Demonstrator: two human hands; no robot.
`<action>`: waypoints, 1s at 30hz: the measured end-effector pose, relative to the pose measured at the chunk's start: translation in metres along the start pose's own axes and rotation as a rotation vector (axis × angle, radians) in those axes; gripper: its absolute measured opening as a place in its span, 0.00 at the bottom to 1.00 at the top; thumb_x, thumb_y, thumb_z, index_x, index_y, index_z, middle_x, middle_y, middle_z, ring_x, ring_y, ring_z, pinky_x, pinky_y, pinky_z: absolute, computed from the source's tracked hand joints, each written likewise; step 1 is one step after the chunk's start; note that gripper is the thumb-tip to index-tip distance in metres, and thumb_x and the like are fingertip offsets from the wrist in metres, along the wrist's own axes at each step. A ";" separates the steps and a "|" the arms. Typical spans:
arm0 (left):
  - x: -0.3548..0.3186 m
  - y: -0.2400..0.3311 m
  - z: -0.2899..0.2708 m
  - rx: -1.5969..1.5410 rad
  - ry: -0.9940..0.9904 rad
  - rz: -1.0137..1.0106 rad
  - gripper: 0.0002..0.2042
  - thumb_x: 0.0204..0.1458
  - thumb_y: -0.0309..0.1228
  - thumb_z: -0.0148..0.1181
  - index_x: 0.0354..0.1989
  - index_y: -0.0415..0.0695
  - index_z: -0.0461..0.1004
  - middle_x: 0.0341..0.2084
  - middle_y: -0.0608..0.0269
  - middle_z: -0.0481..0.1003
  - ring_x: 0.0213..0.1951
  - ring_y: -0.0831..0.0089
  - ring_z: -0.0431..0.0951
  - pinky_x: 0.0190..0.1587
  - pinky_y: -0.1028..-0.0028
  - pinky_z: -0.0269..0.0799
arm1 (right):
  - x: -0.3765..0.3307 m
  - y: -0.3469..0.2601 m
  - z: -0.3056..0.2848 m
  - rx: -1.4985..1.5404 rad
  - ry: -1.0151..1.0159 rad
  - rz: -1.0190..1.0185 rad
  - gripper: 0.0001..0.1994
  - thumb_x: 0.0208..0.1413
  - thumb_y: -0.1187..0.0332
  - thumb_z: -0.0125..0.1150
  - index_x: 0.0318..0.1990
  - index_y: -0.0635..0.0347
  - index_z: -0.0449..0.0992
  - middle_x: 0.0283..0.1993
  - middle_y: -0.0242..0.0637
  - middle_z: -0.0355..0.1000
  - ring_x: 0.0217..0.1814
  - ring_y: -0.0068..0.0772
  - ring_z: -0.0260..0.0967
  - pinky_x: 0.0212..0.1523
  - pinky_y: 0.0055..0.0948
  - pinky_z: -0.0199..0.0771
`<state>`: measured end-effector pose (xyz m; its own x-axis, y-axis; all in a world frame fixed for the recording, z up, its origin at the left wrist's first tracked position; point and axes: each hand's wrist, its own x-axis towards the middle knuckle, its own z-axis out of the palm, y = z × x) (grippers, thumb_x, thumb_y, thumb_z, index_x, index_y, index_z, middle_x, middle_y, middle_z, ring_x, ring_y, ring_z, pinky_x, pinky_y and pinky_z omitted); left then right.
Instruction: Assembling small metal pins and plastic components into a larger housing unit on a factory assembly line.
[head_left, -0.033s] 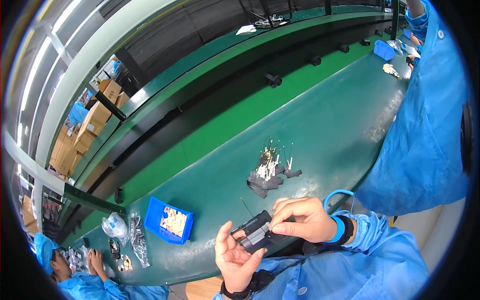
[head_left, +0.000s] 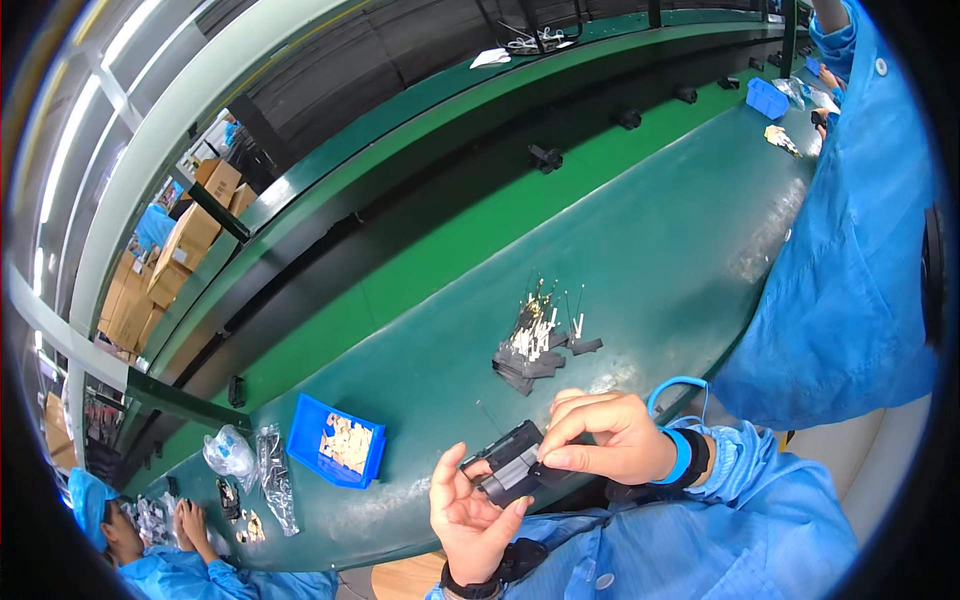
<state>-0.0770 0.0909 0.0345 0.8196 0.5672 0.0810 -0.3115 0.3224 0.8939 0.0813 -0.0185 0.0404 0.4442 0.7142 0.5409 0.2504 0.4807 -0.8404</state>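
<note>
My left hand (head_left: 474, 528) cradles a black and grey boxy device (head_left: 512, 470), fingers behind it and thumb along the near edge. A thin dark wire (head_left: 492, 418) sticks up from the device's far side. At its right end, my right hand (head_left: 612, 440) pinches with thumb and forefinger; whatever lies between those fingertips is too small to make out. Beyond the hands, a pile of flat black pieces (head_left: 528, 366) with white strips and thin wires lies on the green bench (head_left: 440, 340). A blue band with a coiled blue cord circles my right wrist.
Left of my hands stands a blue bin (head_left: 376, 458) holding beige pieces (head_left: 346, 443), beside clear plastic bags (head_left: 230, 455). Black devices (head_left: 545, 158) sit along the bright green belt (head_left: 450, 240). Co-workers in blue sit at far left (head_left: 190, 575) and right (head_left: 835, 260).
</note>
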 end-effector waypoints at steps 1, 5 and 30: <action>0.001 -0.003 -0.003 -0.001 -0.002 -0.008 0.36 0.38 0.09 0.59 0.59 0.36 0.51 0.46 0.53 0.62 0.49 0.63 0.69 0.46 0.67 0.75 | 0.003 -0.002 -0.002 -0.001 0.006 0.006 0.04 0.49 0.73 0.62 0.33 0.62 0.78 0.29 0.31 0.72 0.28 0.22 0.64 0.33 0.24 0.61; 0.002 -0.014 -0.011 0.111 -0.083 0.030 0.35 0.38 0.09 0.59 0.57 0.36 0.52 0.46 0.53 0.63 0.50 0.66 0.67 0.50 0.68 0.71 | 0.006 -0.011 -0.002 -0.195 -0.039 -0.057 0.04 0.46 0.70 0.65 0.30 0.58 0.78 0.26 0.28 0.72 0.29 0.27 0.63 0.36 0.27 0.57; 0.011 -0.006 0.013 0.030 -0.014 -0.078 0.31 0.38 0.09 0.58 0.54 0.36 0.54 0.44 0.53 0.64 0.43 0.66 0.73 0.37 0.70 0.79 | -0.007 -0.004 0.014 -0.256 0.200 0.032 0.03 0.45 0.71 0.63 0.30 0.56 0.79 0.26 0.26 0.73 0.30 0.26 0.61 0.40 0.27 0.56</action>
<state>-0.0598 0.0858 0.0355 0.8476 0.5304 0.0171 -0.2322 0.3418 0.9106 0.0647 -0.0183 0.0403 0.6090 0.6007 0.5179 0.4305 0.2980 -0.8520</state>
